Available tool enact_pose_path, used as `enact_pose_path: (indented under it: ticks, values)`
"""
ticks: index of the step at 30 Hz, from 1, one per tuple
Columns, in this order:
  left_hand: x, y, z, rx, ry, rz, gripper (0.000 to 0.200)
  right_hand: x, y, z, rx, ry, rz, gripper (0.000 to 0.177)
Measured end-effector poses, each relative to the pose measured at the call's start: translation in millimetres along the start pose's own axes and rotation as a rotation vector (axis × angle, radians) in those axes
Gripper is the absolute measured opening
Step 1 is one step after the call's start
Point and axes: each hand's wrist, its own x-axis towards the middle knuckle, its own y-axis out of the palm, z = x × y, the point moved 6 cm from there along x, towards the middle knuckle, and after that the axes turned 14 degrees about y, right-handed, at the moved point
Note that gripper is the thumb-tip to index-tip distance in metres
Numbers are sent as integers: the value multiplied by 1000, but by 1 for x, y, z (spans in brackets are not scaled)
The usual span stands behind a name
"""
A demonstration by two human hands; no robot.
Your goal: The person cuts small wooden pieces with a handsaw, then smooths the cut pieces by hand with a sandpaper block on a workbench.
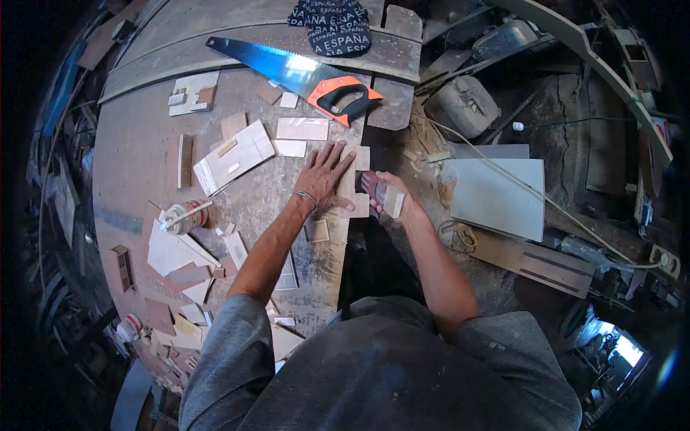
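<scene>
My left hand (325,174) lies flat with fingers spread on a small thin wooden board (354,207) at the workbench's right edge. That board has a square notch in its right side. In my right hand (404,197) is a sanding block (381,192), a pale wood block with dark red sandpaper about it, held against or right beside the notch; contact is hard to make out. Above my hands lies a handsaw (302,75) with an orange and black handle. Just left of the saw handle and below it are small pale wood pieces (302,128).
A glue tub (185,217) with a stick across it stands on the bench (136,161) at left. Wood offcuts (235,156) are scattered around it. A dark printed cap (334,29) rests at the far end. Right of the bench are a pale panel (496,194) and a jerrycan (463,108).
</scene>
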Motion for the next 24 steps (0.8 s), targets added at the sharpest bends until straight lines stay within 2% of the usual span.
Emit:
enact_pose_path:
  ticks: [1, 4, 6, 9, 12, 16, 19, 20, 23, 24]
  values:
    - [-1, -1, -2, 3, 22, 38, 142, -7, 9, -2, 14, 2, 24, 55]
    - [-4, -6, 3, 35, 98, 161, 145, -23, 23, -15, -8, 12, -107, 57]
    - [-3, -3, 1, 30, 73, 192, 144, -35, 34, -19, 6, -11, -183, 57]
    - [-1, -5, -4, -24, 61, 192, 140, -27, 27, -18, 75, -20, -195, 45]
    - [-4, -3, -4, -75, 70, 165, 136, -18, 39, -19, 169, -7, -120, 43]
    - [-3, -3, 3, -143, 84, 181, 131, -31, 60, -20, 89, -64, -218, 38]
    - [-1, -6, 0, -138, 44, 230, 123, -33, 60, -26, 171, -2, -206, 38]
    - [2, -5, -3, -120, 31, 256, 120, -21, 56, -29, 189, 20, -136, 37]
    - [3, 3, -6, -110, -51, 208, 115, -8, 46, -38, 277, -9, -251, 35]
    - [2, 2, -5, -138, -45, 217, 115, -22, 54, -38, 257, 65, -290, 34]
